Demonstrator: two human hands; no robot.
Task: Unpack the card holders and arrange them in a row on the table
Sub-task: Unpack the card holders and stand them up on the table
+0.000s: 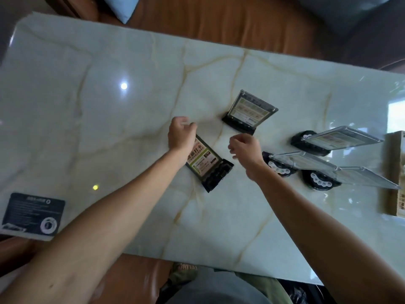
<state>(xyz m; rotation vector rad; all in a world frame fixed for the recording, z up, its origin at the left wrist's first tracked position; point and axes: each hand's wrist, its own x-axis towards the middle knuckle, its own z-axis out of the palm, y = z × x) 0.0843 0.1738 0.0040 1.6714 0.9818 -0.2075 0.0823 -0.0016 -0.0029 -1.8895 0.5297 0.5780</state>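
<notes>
My left hand (182, 133) sits at the top edge of the card holder in the middle of the table (206, 160), fingers curled loosely around that edge, and I judge it is steadying the clear panel so the black base stays planted on the marble table (87, 95); whether the fingers actually pinch the panel I cannot tell, since the back of my hand hides them. My right hand (244, 147) hangs just to the right of that middle holder, fingers half curled and holding nothing, close enough to help square it up. Beyond the middle holder, on the far side, a second holder (251, 111) stands alone on its base with its printed card facing me. Well to the right of the middle holder, three more holders (324, 159) lean close together, their bases toward me, looking unpacked but not yet lined up. Further right again, at the table's edge, is the cardboard box (396, 174), probably what they came in. A dark printed card (32, 213) lies flat far to the left and nearer me. The row seems barely begun.
</notes>
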